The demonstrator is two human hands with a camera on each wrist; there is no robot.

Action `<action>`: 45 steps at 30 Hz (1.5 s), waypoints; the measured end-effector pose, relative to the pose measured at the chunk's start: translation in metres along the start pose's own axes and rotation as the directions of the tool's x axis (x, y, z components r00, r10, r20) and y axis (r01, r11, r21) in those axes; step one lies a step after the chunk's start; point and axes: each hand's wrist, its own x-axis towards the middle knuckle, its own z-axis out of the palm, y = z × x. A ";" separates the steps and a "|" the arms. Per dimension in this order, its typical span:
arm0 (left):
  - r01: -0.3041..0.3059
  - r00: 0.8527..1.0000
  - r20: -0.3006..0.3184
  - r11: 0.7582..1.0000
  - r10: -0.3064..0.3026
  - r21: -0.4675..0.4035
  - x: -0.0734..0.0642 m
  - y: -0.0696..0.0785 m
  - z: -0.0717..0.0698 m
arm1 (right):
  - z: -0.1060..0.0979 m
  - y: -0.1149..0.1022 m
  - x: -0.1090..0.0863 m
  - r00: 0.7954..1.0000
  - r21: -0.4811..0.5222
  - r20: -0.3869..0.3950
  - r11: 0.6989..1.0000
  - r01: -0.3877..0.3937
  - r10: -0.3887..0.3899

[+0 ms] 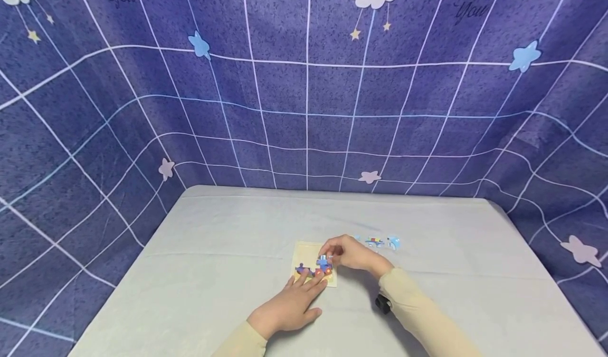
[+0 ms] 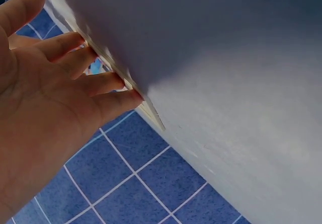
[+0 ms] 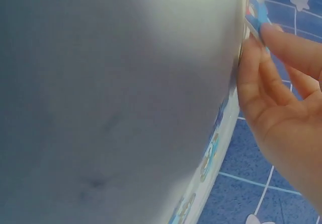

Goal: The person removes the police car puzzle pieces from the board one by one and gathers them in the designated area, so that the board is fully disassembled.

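Note:
A pale yellow puzzle board (image 1: pixel 302 250) lies on the grey-white table, with several colourful jigsaw pieces along its lower part. My left hand (image 1: pixel 291 304) rests with fingers spread over the board's near edge, fingertips on the purple and red pieces (image 1: pixel 304 270). In the left wrist view those fingertips touch the thin board edge (image 2: pixel 156 117). Between thumb and fingers my right hand (image 1: pixel 350 252) pinches a blue jigsaw piece (image 1: pixel 323 260), tilted over the board's right side. The right wrist view shows this blue piece (image 3: pixel 257 16) at the thumb tip.
Several loose jigsaw pieces lie to the right beyond my right hand, among them a multicoloured piece (image 1: pixel 374 242) and a light blue piece (image 1: pixel 393 242). A blue grid-patterned curtain (image 1: pixel 304 93) surrounds the table's far side and flanks. A black band (image 1: pixel 382 303) sits at my right wrist.

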 end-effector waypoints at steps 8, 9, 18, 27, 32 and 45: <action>-0.002 1.000 0.005 1.000 0.002 -0.003 0.000 -0.002 0.001 | -0.008 0.002 -0.007 0.998 0.092 -0.066 0.996 0.014 -0.008; -0.002 1.000 0.006 1.000 0.002 -0.004 0.000 -0.002 0.001 | -0.011 0.002 -0.009 0.997 0.102 -0.074 0.995 0.009 -0.002; 0.005 1.000 0.006 1.000 -0.005 -0.010 0.000 0.000 0.000 | -0.045 0.004 -0.039 0.990 0.146 -0.124 0.988 -0.044 0.062; 0.000 1.000 -0.014 1.000 0.000 -0.014 -0.001 0.002 0.000 | -0.084 0.024 -0.084 0.968 0.100 -0.204 0.987 -0.125 0.143; 0.005 1.000 -0.006 1.000 -0.005 -0.015 -0.001 0.002 0.000 | -0.096 0.036 -0.108 0.959 0.106 -0.214 0.981 -0.165 0.184; 0.002 1.000 -0.008 1.000 -0.002 -0.009 -0.002 0.001 0.000 | -0.093 0.056 -0.126 0.965 0.101 -0.157 0.976 -0.194 0.209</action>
